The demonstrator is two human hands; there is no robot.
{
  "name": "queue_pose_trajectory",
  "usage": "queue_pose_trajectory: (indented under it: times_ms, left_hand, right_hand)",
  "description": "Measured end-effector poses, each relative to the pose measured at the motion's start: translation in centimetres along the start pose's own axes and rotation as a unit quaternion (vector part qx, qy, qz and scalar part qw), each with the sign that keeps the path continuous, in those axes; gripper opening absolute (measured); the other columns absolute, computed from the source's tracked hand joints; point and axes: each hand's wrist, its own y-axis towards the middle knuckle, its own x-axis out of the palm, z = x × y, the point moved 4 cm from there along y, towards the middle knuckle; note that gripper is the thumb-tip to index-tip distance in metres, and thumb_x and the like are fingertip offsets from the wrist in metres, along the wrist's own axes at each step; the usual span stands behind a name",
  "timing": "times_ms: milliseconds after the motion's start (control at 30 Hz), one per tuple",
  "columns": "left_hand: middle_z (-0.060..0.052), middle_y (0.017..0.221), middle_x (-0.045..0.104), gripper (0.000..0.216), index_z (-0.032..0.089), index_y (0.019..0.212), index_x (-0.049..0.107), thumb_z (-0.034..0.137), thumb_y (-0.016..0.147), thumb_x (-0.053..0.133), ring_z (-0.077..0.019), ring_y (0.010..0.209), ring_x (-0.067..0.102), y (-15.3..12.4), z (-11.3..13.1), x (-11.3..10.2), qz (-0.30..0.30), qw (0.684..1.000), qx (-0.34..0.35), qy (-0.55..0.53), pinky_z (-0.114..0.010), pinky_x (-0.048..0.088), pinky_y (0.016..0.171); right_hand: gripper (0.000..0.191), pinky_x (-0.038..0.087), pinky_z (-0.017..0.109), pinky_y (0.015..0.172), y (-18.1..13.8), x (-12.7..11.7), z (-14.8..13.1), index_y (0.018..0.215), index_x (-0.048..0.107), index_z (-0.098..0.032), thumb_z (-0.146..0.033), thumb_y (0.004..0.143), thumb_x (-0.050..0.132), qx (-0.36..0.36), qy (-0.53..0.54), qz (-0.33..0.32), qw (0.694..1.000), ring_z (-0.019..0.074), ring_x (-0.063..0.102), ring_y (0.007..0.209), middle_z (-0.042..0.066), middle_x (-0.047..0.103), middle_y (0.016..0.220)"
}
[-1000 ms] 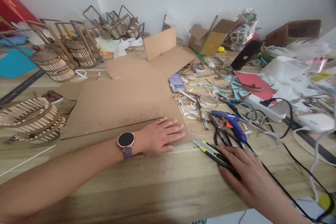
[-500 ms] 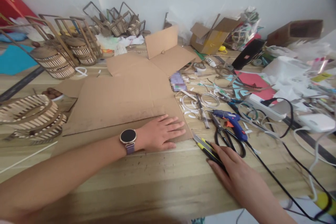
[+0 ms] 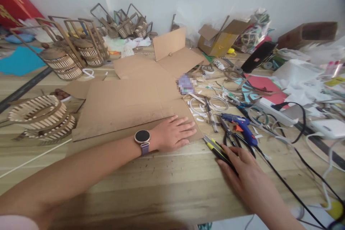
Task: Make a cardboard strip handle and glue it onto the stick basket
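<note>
Utility knife: the yellow and black utility knife [image 3: 215, 148] lies on the wooden table [image 3: 172, 183], its front end sticking out beyond the right fingertips toward the cardboard corner
Right hand: the right hand [image 3: 244, 169] lies over the rear of the knife, fingers [image 3: 229, 156] close together along the handle; whether they curl around it or only rest on top cannot be told
Hidden: the back half of the knife is under those fingers, and the right forearm runs out of the lower edge
Left hand: the left hand [image 3: 174, 133] lies flat, palm down, fingers slightly apart, on the near corner of the cardboard sheet [image 3: 126, 104]; a round watch [image 3: 142, 137] sits on the wrist
Gap: a strip of bare wood lies between the left fingertips and the knife tip
Just past the right fingertips: black scissors [image 3: 229, 138], touching or overlapping a blue glue gun [image 3: 241, 125] with an orange trigger; its black cable [image 3: 283, 183] runs back beside the right hand
Farther out: white paper rings [image 3: 214, 103], red paper [image 3: 265, 86] and an open small box [image 3: 218, 39]
Hard to make out: a pixelated patch [image 3: 184, 83] beyond the left fingertips; the clutter far right is blurred
Left of the left hand: slatted baskets [image 3: 40, 116], well apart from the fingers
</note>
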Motion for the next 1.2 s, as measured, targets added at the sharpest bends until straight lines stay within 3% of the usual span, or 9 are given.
queue_pose_trajectory:
  times_ms: [233,467,600,767,933,1067,1200]
  left_hand:
    - [-0.001,0.161,0.024,0.052,0.024,0.150,0.032,0.044,0.103,0.024,-0.0243,0.150,0.016,0.2,0.0,0.0,0.001,1.000,-0.010,-0.017,-0.047,0.013,0.120]
    - [-0.002,0.161,0.022,0.055,0.019,0.153,0.025,0.041,0.103,0.023,-0.0227,0.150,0.013,0.3,-0.3,-0.6,-0.014,0.994,-0.025,-0.102,-0.049,0.009,0.122]
    - [-0.005,0.161,0.021,0.053,0.014,0.151,0.030,0.036,0.104,0.020,-0.0171,0.150,0.012,0.0,-0.5,-2.2,0.027,0.988,-0.019,-0.150,-0.039,0.014,0.123]
    - [-0.007,0.158,0.031,0.051,0.014,0.144,0.044,0.039,0.104,0.024,-0.0200,0.149,0.018,-3.6,-1.4,-3.5,0.038,0.997,0.020,-0.063,-0.040,0.012,0.123]
    - [-0.003,0.158,0.032,0.049,0.025,0.148,0.038,0.043,0.102,0.032,-0.0238,0.149,0.019,-7.6,-2.9,-2.5,0.051,0.998,0.020,0.016,-0.047,0.011,0.122]
    - [-0.001,0.158,0.032,0.052,0.028,0.150,0.032,0.046,0.102,0.030,-0.0244,0.148,0.022,-8.1,-3.2,-1.1,0.025,0.999,0.013,0.019,-0.047,0.011,0.122]
    - [0.000,0.158,0.032,0.051,0.029,0.150,0.033,0.046,0.102,0.030,-0.0245,0.148,0.023,-7.6,-3.0,-0.7,0.036,0.999,0.001,0.012,-0.046,0.014,0.121]
  right_hand:
    - [0.042,0.055,0.041,0.083,-0.9,-0.1,-0.8,0.124,0.061,-0.016,-0.041,0.096,0.044,-0.036,0.020,0.000,0.999,0.0271,0.060,0.097,0.013,0.063,0.105]
    - [0.040,0.054,0.042,0.087,-0.3,0.2,-2.0,0.125,0.060,-0.017,-0.040,0.095,0.046,-0.015,0.043,-0.005,0.999,0.0273,0.059,0.102,0.013,0.063,0.107]
    - [0.038,0.055,0.044,0.086,-0.1,0.1,-1.7,0.122,0.062,-0.019,-0.041,0.094,0.046,-0.002,0.047,0.010,0.999,0.0277,0.061,0.100,0.012,0.064,0.106]
    - [0.036,0.057,0.041,0.085,-0.1,0.2,-1.1,0.120,0.063,-0.021,-0.040,0.094,0.047,-0.012,0.048,0.016,0.999,0.0262,0.063,0.099,0.011,0.065,0.106]
    - [0.036,0.060,0.039,0.081,0.1,0.2,-0.5,0.117,0.065,-0.020,-0.041,0.094,0.048,-0.038,0.021,0.040,0.998,0.0256,0.066,0.097,0.011,0.067,0.103]
    - [0.034,0.061,0.036,0.078,0.5,0.0,-0.4,0.115,0.065,-0.019,-0.039,0.094,0.049,-0.059,0.006,0.058,0.997,0.0242,0.068,0.094,0.010,0.068,0.102]
    - [0.034,0.061,0.036,0.076,0.8,0.0,-0.4,0.113,0.066,-0.019,-0.041,0.093,0.049,-0.058,0.003,0.060,0.997,0.0242,0.068,0.092,0.010,0.068,0.101]
